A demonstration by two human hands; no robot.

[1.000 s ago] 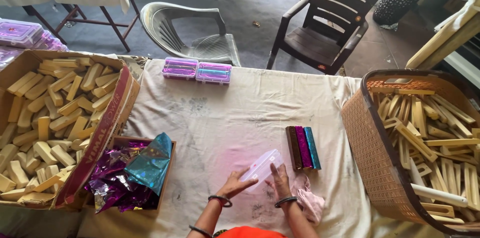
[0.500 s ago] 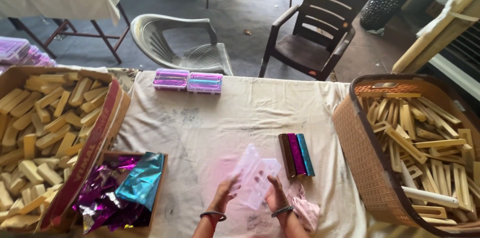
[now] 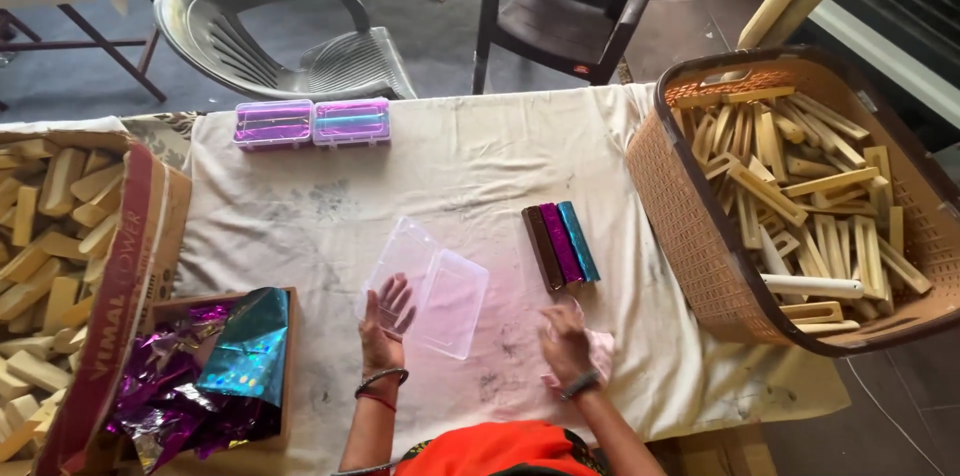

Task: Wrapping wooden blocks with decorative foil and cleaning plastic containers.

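Observation:
A clear plastic box (image 3: 428, 286) lies open and flat on the white cloth before me. My left hand (image 3: 385, 313) rests with spread fingers on its left half. My right hand (image 3: 566, 344) lies on the cloth beside a pink rag (image 3: 598, 348), just below three foil-wrapped bars (image 3: 560, 245) in brown, magenta and blue lying side by side.
Two closed boxes with purple and teal contents (image 3: 312, 123) sit at the far edge. A brown basket of wooden sticks (image 3: 800, 196) stands right. A cardboard box of wooden blocks (image 3: 60, 256) and a box of shiny foil sheets (image 3: 205, 376) stand left. Two chairs (image 3: 280, 31) lie beyond.
The clear box, held up between both hands earlier, now lies open flat on the cloth. My right hand has moved off it to the right, near the pink rag.

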